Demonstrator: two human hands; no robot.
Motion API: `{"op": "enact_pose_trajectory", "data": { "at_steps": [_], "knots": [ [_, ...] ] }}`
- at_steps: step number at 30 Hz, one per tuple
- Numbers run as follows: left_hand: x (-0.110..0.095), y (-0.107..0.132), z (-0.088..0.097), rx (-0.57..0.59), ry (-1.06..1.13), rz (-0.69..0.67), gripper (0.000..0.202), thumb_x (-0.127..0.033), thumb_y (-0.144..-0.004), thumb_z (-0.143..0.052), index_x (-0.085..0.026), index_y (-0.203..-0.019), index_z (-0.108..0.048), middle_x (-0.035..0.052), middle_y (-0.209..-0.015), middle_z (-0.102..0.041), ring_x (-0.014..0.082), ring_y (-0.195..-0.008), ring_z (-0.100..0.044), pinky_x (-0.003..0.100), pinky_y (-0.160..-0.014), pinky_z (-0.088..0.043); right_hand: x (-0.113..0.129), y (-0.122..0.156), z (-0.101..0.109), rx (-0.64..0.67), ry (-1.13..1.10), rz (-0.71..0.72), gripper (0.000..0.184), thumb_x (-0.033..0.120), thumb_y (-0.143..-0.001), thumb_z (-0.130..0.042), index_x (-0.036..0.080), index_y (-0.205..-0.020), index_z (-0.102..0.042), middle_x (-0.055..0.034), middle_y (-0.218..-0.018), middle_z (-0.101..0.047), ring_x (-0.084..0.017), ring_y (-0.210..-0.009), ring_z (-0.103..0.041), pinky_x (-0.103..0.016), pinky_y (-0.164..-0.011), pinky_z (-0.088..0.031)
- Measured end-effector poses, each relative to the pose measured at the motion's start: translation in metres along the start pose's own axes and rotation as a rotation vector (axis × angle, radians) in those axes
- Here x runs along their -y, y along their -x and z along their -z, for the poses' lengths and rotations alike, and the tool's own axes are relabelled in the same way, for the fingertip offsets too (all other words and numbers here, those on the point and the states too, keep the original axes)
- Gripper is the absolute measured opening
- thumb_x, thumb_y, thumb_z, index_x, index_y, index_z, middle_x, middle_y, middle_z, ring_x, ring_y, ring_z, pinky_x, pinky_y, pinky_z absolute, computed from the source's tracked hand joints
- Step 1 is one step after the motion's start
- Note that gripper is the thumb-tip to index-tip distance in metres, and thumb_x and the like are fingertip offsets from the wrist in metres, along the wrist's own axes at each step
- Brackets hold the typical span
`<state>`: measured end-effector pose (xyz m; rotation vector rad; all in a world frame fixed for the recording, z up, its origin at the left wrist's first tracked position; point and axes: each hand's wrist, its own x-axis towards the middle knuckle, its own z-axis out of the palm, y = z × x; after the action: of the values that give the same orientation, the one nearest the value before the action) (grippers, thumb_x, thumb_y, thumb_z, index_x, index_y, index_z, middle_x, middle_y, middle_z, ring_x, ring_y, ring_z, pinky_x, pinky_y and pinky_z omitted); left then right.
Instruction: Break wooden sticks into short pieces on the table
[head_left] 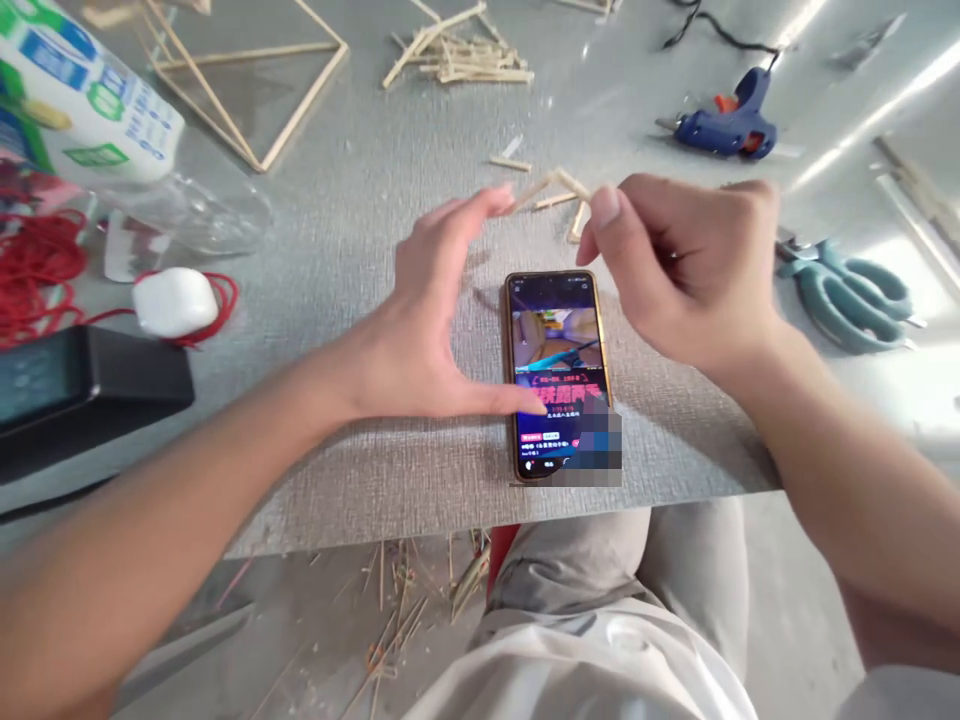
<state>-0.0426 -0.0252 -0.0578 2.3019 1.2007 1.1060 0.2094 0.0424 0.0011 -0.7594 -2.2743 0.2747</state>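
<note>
My right hand is closed, thumb and forefinger pinching the end of a thin wooden stick. This stick meets another stick in a peak, whose other end reaches the fingertips of my left hand; whether they touch cannot be told. My left hand is open, its thumb stretched over the screen of a lit smartphone and well apart from the fingers. The phone lies on the table below both hands. Just behind the raised sticks, more short sticks lie on the table.
A pile of sticks and a triangular stick frame lie farther back. On the right are a blue glue gun and teal-handled scissors. A bottle, white case, red cord and black device occupy the left.
</note>
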Motion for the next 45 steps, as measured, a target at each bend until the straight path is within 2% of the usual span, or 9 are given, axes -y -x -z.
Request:
{"op": "enact_pose_trajectory", "data": {
  "at_steps": [3,6,8,10,16,22,29,36,45],
  "knots": [
    [0.005,0.002,-0.003,-0.061,-0.129,-0.045,0.127,-0.062,-0.069,-0.100,-0.021,-0.168,-0.032,0.0213,-0.172,-0.045,0.0432,-0.161,-0.039,0.062,-0.134,-0.023,0.000,0.000,0.000,0.030,-0.006,-0.044,0.060,0.054,-0.117,-0.038,0.021,-0.074,-0.064,0.0035,-0.056,-0.038,-0.011,-0.052,-0.039,-0.031,-0.059,-0.034],
    [0.004,-0.003,0.004,-0.307,-0.218,0.075,0.058,-0.040,-0.099,-0.078,-0.025,-0.151,-0.058,0.0123,-0.147,-0.071,0.0335,-0.143,-0.059,0.054,-0.127,-0.034,-0.003,0.000,-0.001,0.075,-0.052,-0.038,0.059,0.055,-0.116,-0.035,0.021,-0.074,-0.060,0.0034,-0.056,-0.039,-0.011,-0.052,-0.040,-0.030,-0.057,-0.031],
    [-0.002,-0.009,0.009,-0.449,-0.147,0.151,0.027,-0.034,-0.105,-0.067,-0.026,-0.131,-0.071,0.0084,-0.127,-0.079,0.0269,-0.122,-0.070,0.045,-0.114,-0.047,-0.005,0.000,-0.001,0.122,-0.099,-0.006,0.056,0.050,-0.116,-0.037,0.021,-0.074,-0.060,0.0043,-0.055,-0.040,-0.010,-0.049,-0.036,-0.030,-0.055,-0.028],
    [-0.013,-0.013,0.011,-0.487,-0.099,0.148,0.018,-0.031,-0.104,-0.066,-0.026,-0.118,-0.076,0.0058,-0.111,-0.082,0.0222,-0.103,-0.074,0.038,-0.098,-0.055,-0.007,0.001,-0.003,0.164,-0.131,0.015,0.053,0.046,-0.115,-0.038,0.020,-0.076,-0.062,0.0049,-0.054,-0.043,-0.009,-0.047,-0.035,-0.030,-0.054,-0.026],
    [-0.039,-0.012,0.004,-0.458,-0.164,-0.058,0.029,-0.024,-0.091,-0.080,-0.028,-0.120,-0.078,0.0036,-0.102,-0.082,0.0205,-0.088,-0.075,0.037,-0.086,-0.061,-0.005,0.003,-0.004,0.234,-0.221,0.062,0.046,0.040,-0.114,-0.040,0.018,-0.084,-0.068,0.0024,-0.060,-0.056,-0.009,-0.050,-0.046,-0.029,-0.058,-0.031],
    [-0.041,-0.011,0.004,-0.391,-0.155,-0.095,0.022,-0.024,-0.098,-0.076,-0.030,-0.119,-0.081,0.0034,-0.104,-0.084,0.0194,-0.088,-0.077,0.037,-0.087,-0.062,-0.001,0.005,-0.003,0.303,-0.244,0.114,0.048,0.039,-0.116,-0.039,0.018,-0.083,-0.067,0.0020,-0.061,-0.057,-0.009,-0.052,-0.048,-0.029,-0.059,-0.032],
    [-0.043,-0.013,0.003,-0.432,-0.159,-0.159,0.020,-0.021,-0.097,-0.078,-0.031,-0.114,-0.082,0.0012,-0.097,-0.085,0.0186,-0.084,-0.077,0.035,-0.080,-0.060,-0.003,0.008,-0.006,0.252,-0.205,0.183,0.046,0.040,-0.117,-0.040,0.017,-0.097,-0.073,0.0003,-0.065,-0.064,-0.009,-0.051,-0.049,-0.027,-0.056,-0.032],
    [-0.041,-0.013,0.003,-0.424,-0.161,-0.077,0.006,-0.034,-0.094,-0.084,-0.029,-0.098,-0.083,0.0021,-0.091,-0.085,0.0201,-0.081,-0.076,0.037,-0.080,-0.059,-0.006,0.010,-0.012,0.212,-0.064,0.235,0.042,0.041,-0.116,-0.041,0.019,-0.096,-0.071,0.0008,-0.062,-0.062,-0.011,-0.052,-0.050,-0.029,-0.056,-0.029],
    [-0.043,-0.013,0.007,-0.307,-0.093,-0.061,0.010,-0.022,-0.100,-0.077,-0.024,-0.103,-0.086,0.0027,-0.095,-0.086,0.0163,-0.083,-0.077,0.032,-0.081,-0.060,-0.009,0.009,-0.013,0.248,-0.028,0.228,0.045,0.043,-0.117,-0.041,0.017,-0.101,-0.074,-0.0012,-0.066,-0.066,-0.011,-0.055,-0.052,-0.029,-0.059,-0.030]
  ]
}}
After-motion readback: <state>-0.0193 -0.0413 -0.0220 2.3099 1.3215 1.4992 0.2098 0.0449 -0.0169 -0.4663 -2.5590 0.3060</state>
